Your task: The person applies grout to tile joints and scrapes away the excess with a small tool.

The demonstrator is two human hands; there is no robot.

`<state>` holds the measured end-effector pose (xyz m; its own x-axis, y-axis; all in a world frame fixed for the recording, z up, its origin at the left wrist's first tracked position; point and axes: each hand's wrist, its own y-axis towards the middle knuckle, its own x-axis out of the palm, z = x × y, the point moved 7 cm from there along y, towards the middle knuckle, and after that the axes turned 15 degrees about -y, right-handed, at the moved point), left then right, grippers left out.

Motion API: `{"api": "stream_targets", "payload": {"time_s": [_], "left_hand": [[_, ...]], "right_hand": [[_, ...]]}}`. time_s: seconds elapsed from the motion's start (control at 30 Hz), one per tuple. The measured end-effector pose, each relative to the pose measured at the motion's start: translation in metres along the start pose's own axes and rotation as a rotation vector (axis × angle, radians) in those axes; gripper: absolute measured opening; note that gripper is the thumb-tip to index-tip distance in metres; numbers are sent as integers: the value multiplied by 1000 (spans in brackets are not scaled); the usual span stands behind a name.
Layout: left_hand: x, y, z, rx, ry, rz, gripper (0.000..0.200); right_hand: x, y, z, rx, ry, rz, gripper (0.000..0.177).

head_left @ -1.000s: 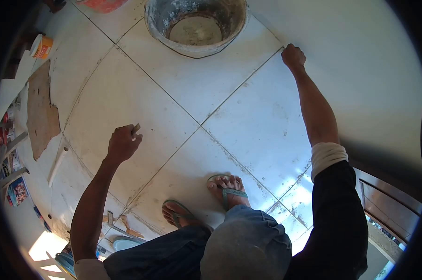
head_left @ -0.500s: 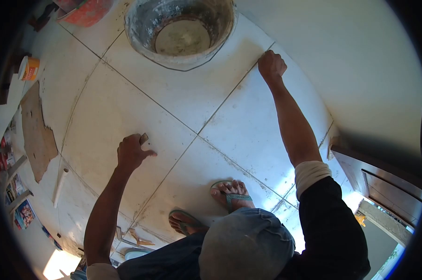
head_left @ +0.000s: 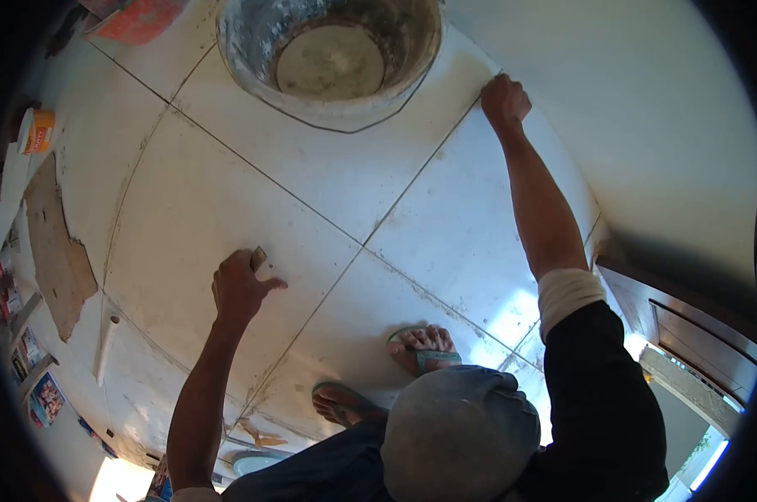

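Note:
My left hand (head_left: 238, 289) is over the pale floor tiles (head_left: 228, 192), fingers curled and thumb stuck out to the side. A small flat grey-brown piece (head_left: 260, 258) pokes out from its fingers; the rest of it is hidden by the hand. Farther forward, near the wall, my right hand (head_left: 506, 99) is closed at the dark joint between two tiles. What its fingers hold, if anything, does not show. Left of that hand stands a stained bucket (head_left: 253, 88) with a wire handle and a greyish bottom.
A red container (head_left: 140, 21) stands at the far left. An orange-and-white tub (head_left: 37, 131), a torn brown board (head_left: 56, 251) and a pale rod (head_left: 107, 350) lie along the left. The wall (head_left: 646, 125) and a dark wooden panel (head_left: 688, 314) bound the right side.
My right hand has slid slightly forward and right along the tile joint, toward the wall. The left hand keeps its grip and sits slightly right and lower in view. The view has shifted a little.

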<state>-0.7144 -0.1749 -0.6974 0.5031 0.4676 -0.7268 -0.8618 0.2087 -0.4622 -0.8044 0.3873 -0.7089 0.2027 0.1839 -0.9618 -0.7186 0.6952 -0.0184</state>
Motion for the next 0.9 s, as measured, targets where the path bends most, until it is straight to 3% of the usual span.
{"api": "stream_targets", "payload": {"time_s": [0.2, 0.23, 0.33, 0.5, 0.6, 0.9], "left_hand": [[2, 3, -4, -20, -30, -27, 56], [3, -1, -5, -29, -25, -36, 56], [-3, 7, 1, -34, -47, 2, 55], [0, 4, -1, -32, -56, -3, 55], [-1, 3, -3, 23, -147, 58, 57], [0, 5, -3, 13, -143, 60, 59]], "right_hand": [[-5, 30, 0, 27, 0, 133, 20], [-5, 36, 0, -8, 8, 63, 21], [-12, 2, -21, -123, -90, 136, 22], [-11, 27, -12, -13, -24, 55, 29], [-4, 1, 1, 50, -13, 59, 31], [-4, 2, -2, 60, 15, 59, 29]]}}
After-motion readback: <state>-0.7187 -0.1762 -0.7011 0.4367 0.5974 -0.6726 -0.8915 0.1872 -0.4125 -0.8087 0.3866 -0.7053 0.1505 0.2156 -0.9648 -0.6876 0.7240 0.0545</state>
